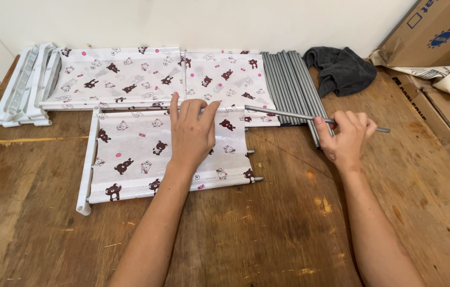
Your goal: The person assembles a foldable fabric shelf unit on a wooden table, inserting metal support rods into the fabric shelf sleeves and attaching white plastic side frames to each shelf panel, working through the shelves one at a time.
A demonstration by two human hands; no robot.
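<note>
Head view, looking down on a wooden table (pixel 267 234). Across the upper middle lie two bear-print fabric panels (pixel 129 77); a third panel (pixel 145 157), already fitted to a white end bar (pixel 86 165), lies at centre left. A carton (pixel 437 37) fills the upper right corner, a dark cloth (pixel 342 66) sits just left of it, and white plastic frames (pixel 23 87) are stacked at upper left. A bundle of grey rods (pixel 291 87) rests between the panels and the cloth.

The left hand (pixel 192 133) lies flat on the upper edge of the third panel, fingers spread and open, pinning the fabric and gripping nothing. The right hand (pixel 346 135) is closed on a single grey rod (pixel 278 112), thumb and fingers pinching it near its right end; the rod points left, its tip near the left fingertips at the panel's top hem.

Risk, as a judgement: the rod is held far from its tip, so the tip may wander and snag or miss the hem sleeve; if the flat hand slips, the thin fabric may bunch.
</note>
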